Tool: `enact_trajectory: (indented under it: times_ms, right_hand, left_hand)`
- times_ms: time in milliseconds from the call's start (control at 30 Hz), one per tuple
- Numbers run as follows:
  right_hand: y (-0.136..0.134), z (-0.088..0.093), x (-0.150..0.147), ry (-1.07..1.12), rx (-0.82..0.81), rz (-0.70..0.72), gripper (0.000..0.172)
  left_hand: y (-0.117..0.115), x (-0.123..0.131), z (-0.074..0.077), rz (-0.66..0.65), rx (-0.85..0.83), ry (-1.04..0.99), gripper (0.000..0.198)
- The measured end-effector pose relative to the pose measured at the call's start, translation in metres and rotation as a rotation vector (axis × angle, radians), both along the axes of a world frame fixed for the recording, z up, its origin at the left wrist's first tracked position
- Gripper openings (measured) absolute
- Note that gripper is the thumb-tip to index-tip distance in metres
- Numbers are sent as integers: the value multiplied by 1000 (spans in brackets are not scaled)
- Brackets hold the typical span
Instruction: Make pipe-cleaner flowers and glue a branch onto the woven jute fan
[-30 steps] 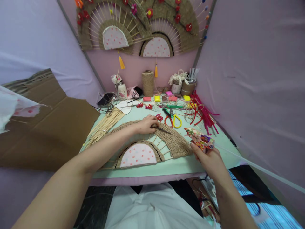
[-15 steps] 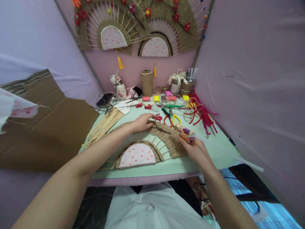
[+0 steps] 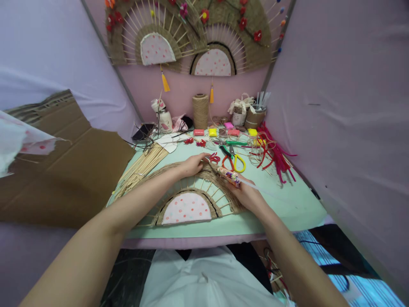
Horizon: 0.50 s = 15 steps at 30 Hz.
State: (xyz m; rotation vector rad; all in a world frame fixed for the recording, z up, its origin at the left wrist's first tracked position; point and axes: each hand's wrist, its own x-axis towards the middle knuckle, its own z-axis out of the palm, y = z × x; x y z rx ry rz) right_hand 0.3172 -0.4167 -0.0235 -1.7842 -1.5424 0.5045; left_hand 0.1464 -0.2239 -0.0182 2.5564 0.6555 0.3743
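A twine-wrapped fan frame [image 3: 228, 194] lies near the table's front edge, with a white dotted half-circle [image 3: 187, 207] at its base. My left hand [image 3: 194, 164] rests on the fan's upper edge, its fingers pinched at the end of a dark twig beside a red flower [image 3: 214, 158]; exactly what they grip is too small to tell. My right hand [image 3: 244, 192] is wrapped round a colourful patterned glue gun [image 3: 229, 176] with a pale stick out of its back. Its front end is over the fan, close to my left fingers.
Scissors with red and yellow handles [image 3: 239, 163] lie behind the fan. Thin sticks [image 3: 143, 166] are at the left, near cardboard [image 3: 64, 170]. A twine spool [image 3: 200, 111] and red pipe cleaners [image 3: 277, 153] stand or lie further back. Finished fans [image 3: 255, 51] hang on the wall.
My right hand has brought the glue gun leftward over the fan, closer to my left hand, and turned it. My left hand stays at the fan's top edge. The view has shifted slightly.
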Motion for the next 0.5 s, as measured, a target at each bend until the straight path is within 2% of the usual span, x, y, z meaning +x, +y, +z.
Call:
enact_trajectory:
  times_ms: [300, 400, 500]
  right_hand:
    - [-2, 1, -1, -11, 27, 9, 45]
    - [-2, 3, -2, -9, 9, 3, 45]
    - [-1, 2, -2, -7, 17, 4, 43]
  left_hand:
    - [-3, -3, -1, 110, -228, -122, 55]
    - [-4, -7, -3, 90, -204, -124, 54]
    - [-7, -10, -4, 54, -59, -45, 54]
